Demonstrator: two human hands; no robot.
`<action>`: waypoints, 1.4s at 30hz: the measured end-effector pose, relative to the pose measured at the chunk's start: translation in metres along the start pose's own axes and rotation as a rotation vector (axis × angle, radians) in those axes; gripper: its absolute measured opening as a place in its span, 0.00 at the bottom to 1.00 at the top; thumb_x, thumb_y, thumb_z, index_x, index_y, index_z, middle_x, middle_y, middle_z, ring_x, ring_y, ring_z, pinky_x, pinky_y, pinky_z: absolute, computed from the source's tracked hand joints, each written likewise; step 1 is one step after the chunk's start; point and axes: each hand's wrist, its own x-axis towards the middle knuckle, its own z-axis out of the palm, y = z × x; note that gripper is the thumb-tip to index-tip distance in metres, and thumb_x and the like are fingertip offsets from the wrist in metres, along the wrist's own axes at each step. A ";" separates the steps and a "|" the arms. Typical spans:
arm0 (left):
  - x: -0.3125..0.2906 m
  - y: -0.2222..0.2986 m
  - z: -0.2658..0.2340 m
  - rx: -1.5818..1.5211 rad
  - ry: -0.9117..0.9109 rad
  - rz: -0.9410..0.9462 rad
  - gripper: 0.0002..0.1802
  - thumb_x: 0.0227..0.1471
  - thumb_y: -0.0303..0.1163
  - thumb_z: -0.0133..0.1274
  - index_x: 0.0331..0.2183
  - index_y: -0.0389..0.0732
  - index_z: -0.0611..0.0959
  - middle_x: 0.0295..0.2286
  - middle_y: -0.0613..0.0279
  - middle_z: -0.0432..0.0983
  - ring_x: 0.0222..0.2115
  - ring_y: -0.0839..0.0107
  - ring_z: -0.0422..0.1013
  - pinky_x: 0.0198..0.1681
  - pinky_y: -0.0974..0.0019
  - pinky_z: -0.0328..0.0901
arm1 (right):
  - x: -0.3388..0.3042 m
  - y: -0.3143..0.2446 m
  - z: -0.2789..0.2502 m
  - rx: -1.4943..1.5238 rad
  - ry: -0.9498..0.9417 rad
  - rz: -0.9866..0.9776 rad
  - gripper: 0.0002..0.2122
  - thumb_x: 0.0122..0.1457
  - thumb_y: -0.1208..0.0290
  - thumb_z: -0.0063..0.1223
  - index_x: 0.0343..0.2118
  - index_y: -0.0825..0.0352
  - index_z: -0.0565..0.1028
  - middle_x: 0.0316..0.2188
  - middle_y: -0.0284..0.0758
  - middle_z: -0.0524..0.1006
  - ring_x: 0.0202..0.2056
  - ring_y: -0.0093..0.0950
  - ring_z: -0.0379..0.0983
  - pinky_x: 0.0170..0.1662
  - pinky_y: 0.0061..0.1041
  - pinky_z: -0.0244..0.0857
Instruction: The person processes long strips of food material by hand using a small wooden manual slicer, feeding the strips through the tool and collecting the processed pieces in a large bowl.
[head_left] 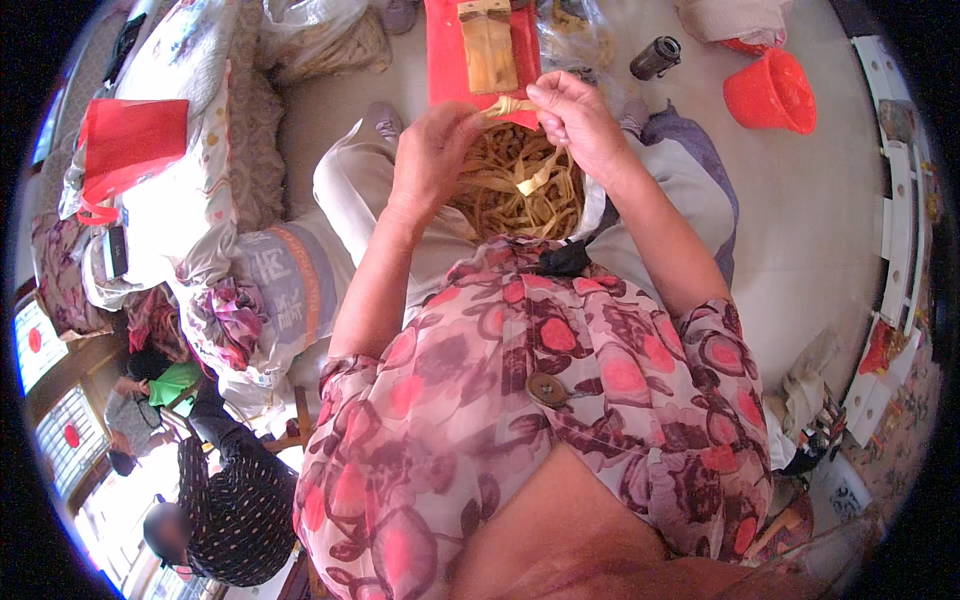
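Note:
A twisted pale-yellow strip [508, 106], like dried corn husk, stretches between my two hands above my lap. My left hand [432, 155] is closed round its left end, thumb and fingers pressed together. At the other end my right hand [585, 125] pinches the strip between thumb and fingers. Just below lies a heap of tan husk-like strips [515, 195] in my lap, with one lighter strip [538, 176] on top. Beyond my hands, a flat yellow woven-looking piece [490, 58] hangs from a wooden block [484, 7] on a red board [447, 60].
A red bucket [770, 92] and a dark cylindrical flask [656, 58] stand on the floor to the right. On the left, a red bag [135, 145] lies on a white-covered surface. Clear plastic bags [325, 40] sit farther off. Another person [235, 500] is at lower left.

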 end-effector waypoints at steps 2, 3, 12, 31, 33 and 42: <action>0.001 0.009 0.004 0.369 0.164 0.372 0.10 0.47 0.30 0.51 0.34 0.38 0.74 0.27 0.57 0.73 0.19 0.61 0.70 0.25 0.61 0.65 | -0.002 0.005 0.001 -0.094 -0.046 0.013 0.06 0.56 0.66 0.50 0.28 0.61 0.68 0.15 0.21 0.63 0.15 0.11 0.54 0.16 0.12 0.47; -0.001 0.010 0.007 0.415 0.102 0.344 0.10 0.46 0.29 0.51 0.34 0.39 0.74 0.28 0.56 0.73 0.20 0.59 0.70 0.25 0.60 0.65 | -0.002 0.012 0.005 -0.163 -0.053 0.008 0.07 0.56 0.66 0.52 0.28 0.62 0.68 0.15 0.23 0.64 0.15 0.12 0.56 0.16 0.12 0.49; -0.010 0.005 0.017 0.777 -0.133 0.101 0.09 0.44 0.29 0.48 0.32 0.44 0.71 0.26 0.56 0.70 0.24 0.54 0.72 0.25 0.57 0.67 | -0.015 0.032 0.018 -0.427 -0.146 0.082 0.10 0.57 0.66 0.48 0.25 0.68 0.69 0.14 0.25 0.67 0.16 0.15 0.61 0.19 0.18 0.57; 0.048 -0.037 0.015 -0.537 -0.105 -0.253 0.10 0.57 0.33 0.44 0.40 0.42 0.72 0.20 0.73 0.63 0.17 0.84 0.59 0.20 0.77 0.59 | 0.041 0.021 -0.012 -0.478 0.162 -0.200 0.13 0.53 0.64 0.53 0.19 0.69 0.74 0.11 0.25 0.67 0.15 0.14 0.60 0.18 0.19 0.53; 0.056 -0.038 0.014 -0.350 -0.056 -0.263 0.11 0.56 0.35 0.45 0.39 0.41 0.73 0.20 0.73 0.63 0.17 0.84 0.60 0.19 0.77 0.59 | 0.044 0.019 -0.009 -0.419 0.149 -0.215 0.14 0.54 0.63 0.52 0.19 0.69 0.74 0.11 0.26 0.68 0.15 0.15 0.61 0.18 0.19 0.54; 0.082 -0.055 0.019 0.106 0.042 -0.122 0.13 0.52 0.37 0.48 0.36 0.38 0.75 0.22 0.63 0.72 0.18 0.72 0.66 0.24 0.69 0.63 | 0.070 0.015 -0.006 -0.739 0.267 -0.291 0.14 0.55 0.61 0.49 0.21 0.69 0.72 0.13 0.30 0.69 0.17 0.18 0.62 0.21 0.22 0.56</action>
